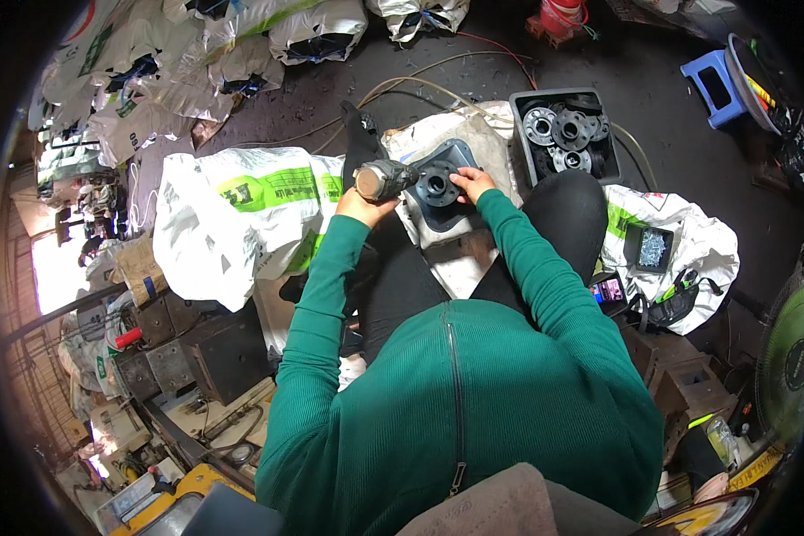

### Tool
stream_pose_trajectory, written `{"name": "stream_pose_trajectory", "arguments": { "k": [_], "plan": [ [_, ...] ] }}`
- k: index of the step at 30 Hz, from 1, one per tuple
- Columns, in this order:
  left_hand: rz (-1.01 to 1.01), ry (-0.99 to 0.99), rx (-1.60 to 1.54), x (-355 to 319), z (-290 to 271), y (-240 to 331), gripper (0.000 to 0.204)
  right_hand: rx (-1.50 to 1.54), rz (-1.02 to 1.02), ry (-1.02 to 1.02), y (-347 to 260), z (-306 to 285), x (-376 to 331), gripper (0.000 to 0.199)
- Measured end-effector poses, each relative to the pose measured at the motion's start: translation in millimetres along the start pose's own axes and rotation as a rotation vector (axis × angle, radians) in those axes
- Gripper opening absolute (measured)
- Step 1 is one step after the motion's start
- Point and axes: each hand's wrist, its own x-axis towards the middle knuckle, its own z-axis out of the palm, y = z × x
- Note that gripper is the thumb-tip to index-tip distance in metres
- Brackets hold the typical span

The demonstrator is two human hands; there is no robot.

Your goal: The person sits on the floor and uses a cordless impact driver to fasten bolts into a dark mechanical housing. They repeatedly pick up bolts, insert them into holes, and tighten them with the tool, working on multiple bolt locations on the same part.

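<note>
My left hand (pixel 364 211) is wrapped round a worn, tape-covered power driver (pixel 380 180). Its nose points right, at the near side of a dark round flanged hub (pixel 438 185) with a raised centre and a hole in it. Whether the driver's tip touches the hub I cannot tell. My right hand (pixel 472 184) pinches the hub's right edge between thumb and fingers. Beneath the hub is a blue-grey plastic tray (pixel 456 150), between my knees on a pale cloth-covered support (pixel 500 147).
A grey bin (pixel 516 134) of similar flanged parts stands at the far right. Beyond my right knee, a small dark box of screws (pixel 652 248) rests on a white sack (pixel 710 241). Another white sack (pixel 205 237) lies left. Hoses (pixel 420 80) cross the floor. A green fan (pixel 791 366) stands right.
</note>
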Motion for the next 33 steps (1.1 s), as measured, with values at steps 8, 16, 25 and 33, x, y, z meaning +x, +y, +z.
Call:
{"name": "stream_pose_trajectory", "arguments": {
  "k": [8, 16, 25, 33],
  "plan": [
    [0.035, -0.048, 0.066, 9, -11, -6, 0.057, -0.031, -0.155, -0.035, -27, 5, -7, 0.037],
    [-0.066, -0.033, -0.13, 14, -10, -8, 0.05, -0.099, -0.177, -0.002, -29, 16, -4, 0.03],
    [-0.128, -0.03, -0.14, 15, 1, -17, 0.044, -0.09, -0.183, 0.024, -19, 14, 1, 0.031],
    [-0.057, -0.075, 0.149, 19, 2, -9, 0.051, -0.303, -0.378, 0.224, -9, 9, 5, 0.03]
  ]
}}
